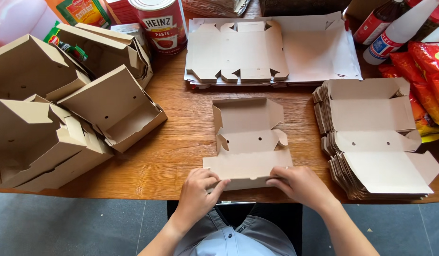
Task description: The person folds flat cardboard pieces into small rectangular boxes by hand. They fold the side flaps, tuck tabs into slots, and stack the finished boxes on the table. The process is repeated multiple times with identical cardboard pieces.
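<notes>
Both hands work at the near edge of a wooden table, on a flat, unfolded cardboard box that lies in the middle of the table in front of the person. The left hand pinches the box's nearest flap at its left end, thumb and fingers closed on the cardboard edge. The right hand grips the same flap at its right end, fingers curled over it, with a ring on 1 finger. The flap is bent up slightly from the table. To the right, just beside the box, sits a stack of flat boxes of the same kind. Behind it, near the far edge, lies another flat stack. On the left, several folded boxes are piled loosely, lids open. A large red can stands at the back, and 2 bottles and red snack bags lie at the far right.
</notes>
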